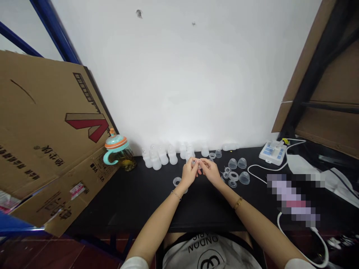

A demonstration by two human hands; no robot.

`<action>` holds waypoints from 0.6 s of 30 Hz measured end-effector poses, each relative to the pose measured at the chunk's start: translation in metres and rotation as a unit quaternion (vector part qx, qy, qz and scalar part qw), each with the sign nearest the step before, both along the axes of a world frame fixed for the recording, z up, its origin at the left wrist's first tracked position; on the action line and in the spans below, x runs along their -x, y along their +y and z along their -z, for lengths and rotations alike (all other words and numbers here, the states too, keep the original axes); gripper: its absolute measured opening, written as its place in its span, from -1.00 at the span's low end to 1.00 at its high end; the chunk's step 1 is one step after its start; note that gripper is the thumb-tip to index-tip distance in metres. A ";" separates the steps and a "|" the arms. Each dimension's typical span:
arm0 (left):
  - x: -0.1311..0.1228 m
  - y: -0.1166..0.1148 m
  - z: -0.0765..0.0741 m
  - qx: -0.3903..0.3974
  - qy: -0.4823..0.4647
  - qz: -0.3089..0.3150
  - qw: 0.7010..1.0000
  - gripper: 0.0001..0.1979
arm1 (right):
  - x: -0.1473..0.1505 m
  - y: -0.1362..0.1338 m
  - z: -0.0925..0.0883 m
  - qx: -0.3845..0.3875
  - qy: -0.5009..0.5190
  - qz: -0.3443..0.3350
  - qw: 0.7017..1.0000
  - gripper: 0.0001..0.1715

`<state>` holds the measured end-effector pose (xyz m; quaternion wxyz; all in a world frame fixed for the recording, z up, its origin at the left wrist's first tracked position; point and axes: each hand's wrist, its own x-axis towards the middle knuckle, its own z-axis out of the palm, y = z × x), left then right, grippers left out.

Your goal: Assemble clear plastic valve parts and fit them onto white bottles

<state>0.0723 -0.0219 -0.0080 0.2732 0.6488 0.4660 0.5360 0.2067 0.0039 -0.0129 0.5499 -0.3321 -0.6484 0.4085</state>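
Note:
My left hand (190,172) and my right hand (209,171) meet over the middle of the table. Fingers and thumbs of both are pinched together on one small clear bottle part (199,164). Most of that part is hidden, so its exact kind is unclear. Just behind my hands stand frosted white baby bottles (156,160), several of them in a loose row by the wall. A clear collar ring (177,181) lies beside my left wrist. To the right of my right hand are clear dome caps (244,178), another ring (233,176) and bottle nipples (226,174).
A teal-lidded jug (119,151) stands at the left, against a large cardboard box (50,123). On the right are a white plastic case (272,152), a white cable (255,167) and a pixelated object (293,200). The black table (134,205) meets a white wall behind.

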 end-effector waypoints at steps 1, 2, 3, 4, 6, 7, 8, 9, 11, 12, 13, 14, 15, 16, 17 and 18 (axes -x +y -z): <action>0.000 0.000 0.000 -0.001 0.001 0.000 1.000 -0.64 | 0.000 0.000 0.000 -0.005 -0.003 0.003 1.000 -0.53; 0.000 0.000 -0.001 -0.003 0.000 0.000 1.000 -0.64 | 0.000 -0.001 0.000 -0.010 -0.006 0.007 1.000 -0.52; 0.000 -0.001 -0.001 -0.006 -0.002 0.003 1.000 -0.64 | 0.000 -0.001 0.000 -0.015 -0.009 0.009 1.000 -0.52; -0.001 -0.001 -0.001 -0.007 -0.005 0.007 1.000 -0.63 | 0.000 -0.002 0.000 -0.020 -0.011 0.012 1.000 -0.52; -0.002 -0.001 -0.002 -0.007 -0.017 0.015 1.000 -0.61 | -0.001 -0.003 0.000 -0.031 -0.018 0.022 0.999 -0.53; -0.003 -0.001 -0.002 -0.006 -0.025 0.019 1.000 -0.60 | -0.001 -0.004 -0.001 -0.038 -0.022 0.030 0.999 -0.54; -0.005 -0.001 -0.002 -0.006 -0.031 0.021 0.999 -0.59 | -0.001 -0.005 -0.001 -0.045 -0.027 0.039 0.998 -0.55; -0.006 -0.002 -0.002 -0.007 -0.036 0.023 0.999 -0.58 | -0.002 -0.005 -0.001 -0.051 -0.031 0.047 0.997 -0.55; -0.007 -0.003 -0.002 -0.010 -0.033 0.020 0.999 -0.56 | -0.003 -0.006 -0.002 -0.061 -0.042 0.058 0.996 -0.57; -0.008 -0.004 -0.003 -0.012 -0.024 0.014 1.000 -0.56 | -0.004 -0.006 -0.003 -0.068 -0.047 0.061 0.995 -0.58; -0.008 -0.005 -0.003 -0.013 -0.011 0.006 1.000 -0.55 | -0.004 -0.005 -0.004 -0.080 -0.054 0.066 0.993 -0.59; -0.007 -0.005 -0.004 -0.012 0.005 -0.005 1.000 -0.56 | -0.005 -0.005 -0.004 -0.097 -0.061 0.073 0.991 -0.60; -0.007 -0.006 -0.005 -0.011 0.020 -0.016 1.000 -0.56 | -0.005 -0.005 -0.005 -0.116 -0.072 0.081 0.987 -0.60; -0.006 -0.006 -0.006 -0.009 0.032 -0.026 0.999 -0.58 | -0.006 -0.004 -0.006 -0.131 -0.085 0.091 0.984 -0.60; -0.005 -0.006 -0.006 -0.007 0.038 -0.032 0.999 -0.59 | -0.006 -0.004 -0.006 -0.140 -0.100 0.099 0.980 -0.59; -0.004 -0.006 -0.007 -0.006 0.037 -0.036 0.999 -0.61 | -0.006 -0.004 -0.006 -0.141 -0.113 0.105 0.978 -0.58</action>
